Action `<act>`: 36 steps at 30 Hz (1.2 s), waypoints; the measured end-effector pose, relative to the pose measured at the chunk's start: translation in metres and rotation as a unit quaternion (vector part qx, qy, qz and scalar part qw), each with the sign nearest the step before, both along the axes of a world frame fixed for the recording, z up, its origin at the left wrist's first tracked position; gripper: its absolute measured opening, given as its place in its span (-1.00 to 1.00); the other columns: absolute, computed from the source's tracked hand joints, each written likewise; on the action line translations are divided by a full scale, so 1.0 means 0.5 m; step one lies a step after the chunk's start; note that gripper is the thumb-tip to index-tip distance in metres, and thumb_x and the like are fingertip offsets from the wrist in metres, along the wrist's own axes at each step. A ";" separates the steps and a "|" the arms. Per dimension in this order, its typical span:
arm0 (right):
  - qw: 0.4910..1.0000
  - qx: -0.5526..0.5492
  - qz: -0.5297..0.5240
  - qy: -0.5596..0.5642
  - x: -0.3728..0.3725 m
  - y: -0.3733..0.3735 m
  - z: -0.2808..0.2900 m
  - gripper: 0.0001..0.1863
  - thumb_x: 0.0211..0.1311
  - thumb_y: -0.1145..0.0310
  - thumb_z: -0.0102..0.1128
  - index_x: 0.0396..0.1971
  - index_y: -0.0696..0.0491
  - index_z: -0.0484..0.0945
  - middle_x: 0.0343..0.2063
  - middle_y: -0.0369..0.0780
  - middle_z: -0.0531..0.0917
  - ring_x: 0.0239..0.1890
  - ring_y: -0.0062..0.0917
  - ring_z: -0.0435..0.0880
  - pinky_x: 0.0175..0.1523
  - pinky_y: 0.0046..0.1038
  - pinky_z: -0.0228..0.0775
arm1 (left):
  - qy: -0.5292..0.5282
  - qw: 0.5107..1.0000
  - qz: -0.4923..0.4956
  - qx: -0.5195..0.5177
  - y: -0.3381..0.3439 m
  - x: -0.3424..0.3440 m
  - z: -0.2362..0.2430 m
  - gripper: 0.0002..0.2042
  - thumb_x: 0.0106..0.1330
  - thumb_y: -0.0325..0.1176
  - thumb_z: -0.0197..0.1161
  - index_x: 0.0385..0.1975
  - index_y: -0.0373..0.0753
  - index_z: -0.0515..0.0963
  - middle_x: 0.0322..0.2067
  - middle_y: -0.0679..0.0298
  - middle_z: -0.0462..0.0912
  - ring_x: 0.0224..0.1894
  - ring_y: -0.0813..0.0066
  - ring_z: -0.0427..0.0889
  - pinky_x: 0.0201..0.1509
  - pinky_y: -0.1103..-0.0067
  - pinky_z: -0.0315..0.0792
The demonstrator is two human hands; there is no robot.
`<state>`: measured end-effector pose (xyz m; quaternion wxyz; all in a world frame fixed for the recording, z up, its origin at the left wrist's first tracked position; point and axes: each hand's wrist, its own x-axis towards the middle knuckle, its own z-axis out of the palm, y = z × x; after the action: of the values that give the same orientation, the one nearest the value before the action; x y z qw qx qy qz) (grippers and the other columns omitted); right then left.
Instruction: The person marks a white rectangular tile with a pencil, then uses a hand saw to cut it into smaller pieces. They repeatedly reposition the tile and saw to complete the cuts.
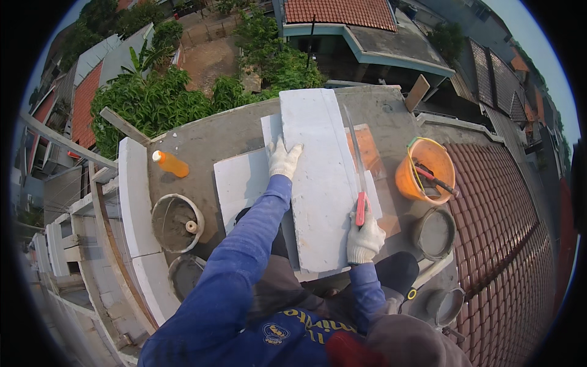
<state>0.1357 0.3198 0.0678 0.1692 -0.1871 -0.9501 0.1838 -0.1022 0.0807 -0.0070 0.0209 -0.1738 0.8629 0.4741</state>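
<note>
"How far had the work got?"

"Not far, I'd judge. The long white block [321, 183] was in one piece, lying lengthwise in front of the person on top of other white slabs [237, 183], and I made out no open cut across it. If sawing had begun, little of it showed; most of it seemed left to do."

"And the hands?"

"Both gloved. The left hand [285, 160] was spread, pressed against the block's left edge. The right hand [365, 240] was closed around the red handle of a saw [362, 177], whose blade ran along the block's right side, pointing away from the person."

"Was the blade touching?"

"I couldn't tell. From above, it might have met the edge or hung just beside it. A faint line seemed to run along the top face, but it was too thin to be sure of."

"What else was hidden?"

"The block covered much of the slabs, the right palm hid part of the grip, and the tools in the orange bucket [403, 178] overlapped too much to sort out. Near the lower left, the forearm partly covered a second mortar pail [183, 275]."
</note>
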 end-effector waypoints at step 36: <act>0.957 -0.280 0.081 0.013 -0.121 0.049 0.158 -0.66 0.65 0.25 0.52 0.21 0.13 0.80 -0.15 0.03 0.91 -0.10 -0.08 0.96 0.11 -0.15 0.74 | -0.086 0.964 0.038 -0.250 0.152 0.023 0.202 -0.20 0.74 0.23 0.20 0.86 0.04 0.22 0.60 -0.15 0.48 0.49 -0.22 0.70 0.46 -0.04 0.71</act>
<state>0.0754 0.3442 0.1470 0.1067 -0.1467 -0.8704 0.4577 -0.0905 0.1568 0.0941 0.0325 -0.2461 0.9418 0.2267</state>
